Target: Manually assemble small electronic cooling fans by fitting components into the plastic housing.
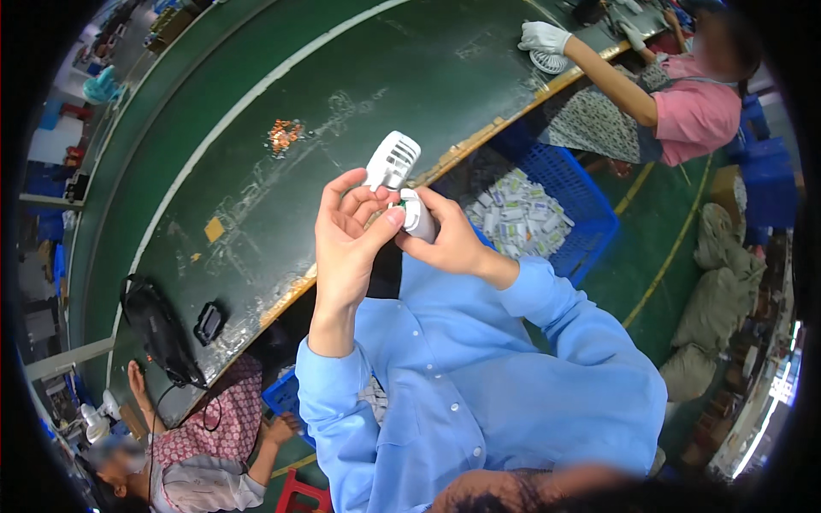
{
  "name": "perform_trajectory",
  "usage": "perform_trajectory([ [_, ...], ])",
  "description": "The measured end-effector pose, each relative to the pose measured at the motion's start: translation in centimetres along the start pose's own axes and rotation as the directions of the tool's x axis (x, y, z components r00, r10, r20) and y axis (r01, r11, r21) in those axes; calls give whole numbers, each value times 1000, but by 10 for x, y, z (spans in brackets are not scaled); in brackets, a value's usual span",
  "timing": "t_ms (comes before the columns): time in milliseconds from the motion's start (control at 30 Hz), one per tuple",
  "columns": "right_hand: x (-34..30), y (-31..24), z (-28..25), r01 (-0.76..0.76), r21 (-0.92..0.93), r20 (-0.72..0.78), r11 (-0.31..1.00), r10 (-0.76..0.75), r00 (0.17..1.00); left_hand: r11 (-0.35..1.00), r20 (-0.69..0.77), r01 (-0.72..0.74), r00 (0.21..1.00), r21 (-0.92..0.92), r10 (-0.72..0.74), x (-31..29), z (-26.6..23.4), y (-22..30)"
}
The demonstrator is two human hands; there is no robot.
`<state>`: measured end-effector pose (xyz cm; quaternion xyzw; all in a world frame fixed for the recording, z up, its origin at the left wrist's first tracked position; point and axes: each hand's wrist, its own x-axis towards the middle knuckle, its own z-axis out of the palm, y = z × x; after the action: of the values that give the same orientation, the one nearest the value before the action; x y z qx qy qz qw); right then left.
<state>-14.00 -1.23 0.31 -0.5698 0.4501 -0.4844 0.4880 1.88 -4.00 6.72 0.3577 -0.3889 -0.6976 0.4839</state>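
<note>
My left fingers [341, 185] are clamping the slotted white cover [395, 159], my right fingers [441, 208] gripping the rounded white housing [419, 218]; I'm risking a dropped cover if the left grip slackens.

A white slotted cover [396, 159] tilts out from the left grip [346, 221]; a rounded white casing [420, 216] lies in the right grip [457, 235].

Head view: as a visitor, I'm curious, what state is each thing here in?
White slotted part: held at the left hand's fingers, slots showing.
White rounded part: gripped in the right hand, some green showing beside it.
Blue basket: holding many small white pieces.
Orange bits: loosely heaped on the bench.
Yellow piece: lying flat.
</note>
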Motion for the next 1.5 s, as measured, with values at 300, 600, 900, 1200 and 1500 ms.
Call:
perform_trajectory([
  [300, -50, 30, -32, -308, 808, 322, 503, 62, 945, 990, -104, 56, 992, -132, -70, -34, -5, -58],
  [600, -46, 13, -41, -487, 748, 590, 451, -114, 800, 588, 20, -143, 977, 796, 210, -58, 4, -63],
  [900, -45, -5, -43, -597, 507, 646, 622, 184, 741, 364, 215, -309, 937, 879, 276, -74, 8, -34],
  [1200, -44, -18, -42, -510, 216, 526, 833, 341, 779, 446, 307, -472, 867, 760, 393, -60, 10, -52],
  [1500, -51, -21, -41, -498, 83, 556, 863, 375, 742, 365, 466, -597, 795, 714, 388, -63, -5, -53],
])
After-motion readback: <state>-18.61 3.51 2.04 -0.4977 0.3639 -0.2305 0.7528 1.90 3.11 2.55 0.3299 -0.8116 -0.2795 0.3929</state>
